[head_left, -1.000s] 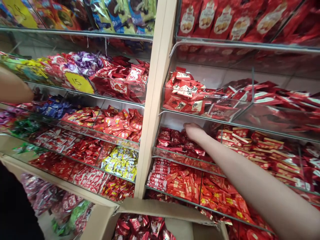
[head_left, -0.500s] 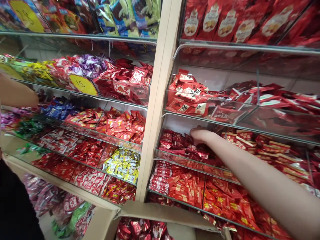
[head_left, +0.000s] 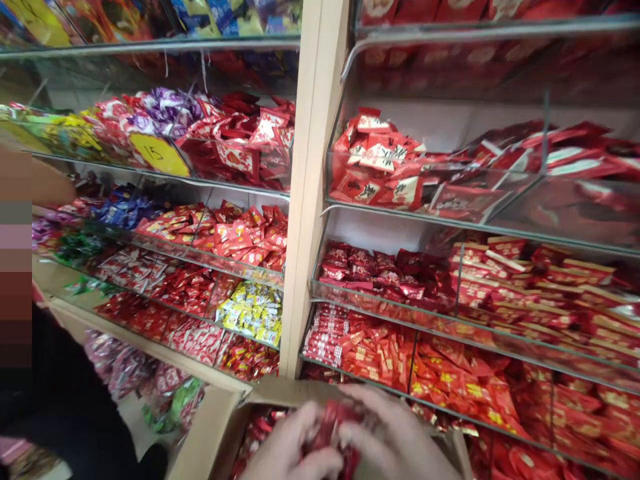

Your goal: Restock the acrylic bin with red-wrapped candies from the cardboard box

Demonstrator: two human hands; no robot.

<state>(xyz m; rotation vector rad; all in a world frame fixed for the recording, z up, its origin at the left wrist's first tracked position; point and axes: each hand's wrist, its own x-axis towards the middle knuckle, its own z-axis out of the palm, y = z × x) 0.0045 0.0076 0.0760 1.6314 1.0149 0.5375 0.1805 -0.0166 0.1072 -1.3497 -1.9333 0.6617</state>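
Far left of the pale wooden post (head_left: 310, 187) between two shelf units, another person's bare forearm (head_left: 45, 180) reaches in, with dark clothing (head_left: 75, 393) below. Nearer the post, still on its left, are plastic-bagged goods (head_left: 120, 363) low down, then a yellow tag (head_left: 160, 155) reading 15 on a glass-fronted shelf. An open cardboard box (head_left: 215, 427) stands in front of the post's foot. Just left of the post, on a lower shelf, lie yellow-and-white packets (head_left: 250, 312).

Over the box, at the post's foot, the wearer's left hand (head_left: 290, 447) curls its fingers around shiny red-wrapped packets (head_left: 331, 427). The right hand (head_left: 395, 433), slightly right of the post, closes in on the same packets from the other side; motion blur hides how many they hold.

Right of the post, a middle shelf holds dark red packets (head_left: 373, 270), and farther right, gold-edged red packets (head_left: 540, 287).
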